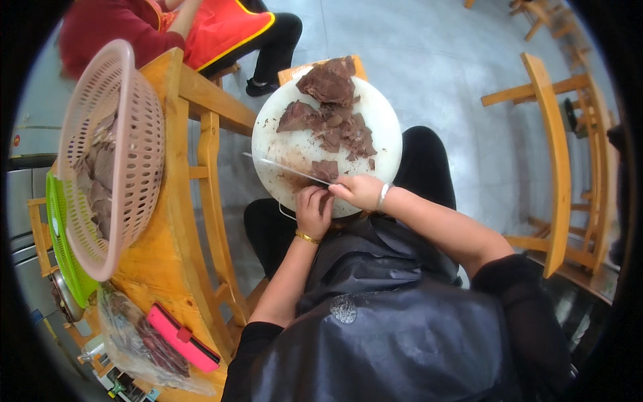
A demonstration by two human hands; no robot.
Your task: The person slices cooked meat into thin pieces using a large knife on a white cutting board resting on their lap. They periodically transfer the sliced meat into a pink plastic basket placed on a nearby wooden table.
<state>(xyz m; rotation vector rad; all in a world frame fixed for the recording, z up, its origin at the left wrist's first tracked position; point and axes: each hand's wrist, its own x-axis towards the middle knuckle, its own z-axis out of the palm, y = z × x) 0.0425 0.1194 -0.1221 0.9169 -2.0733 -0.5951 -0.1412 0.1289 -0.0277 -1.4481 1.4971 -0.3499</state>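
My right hand [362, 192] grips a knife [289, 167] whose long thin blade points left across a round white cutting board [269, 118]. Close beside the blade, my left hand [312, 213] curls its fingers over a piece of brown cooked meat [324, 200], mostly hidden under them. Just beyond the blade lie a few flat meat slices [325, 170]. Farther up the board is a heap of sliced meat [346, 133], with one chunk [300, 116] to its left and a larger chunk [329, 83] at the far edge. Crumbs and brown juice mark the board.
Left of me, a wooden table [166, 261] bears a pink plastic basket [145, 166] of meat, a green basket [65, 241], a plastic bag of meat [150, 341] and a pink wallet-style case [183, 339]. A seated person [226, 30] is beyond; a wooden bench [547, 166] stands right.
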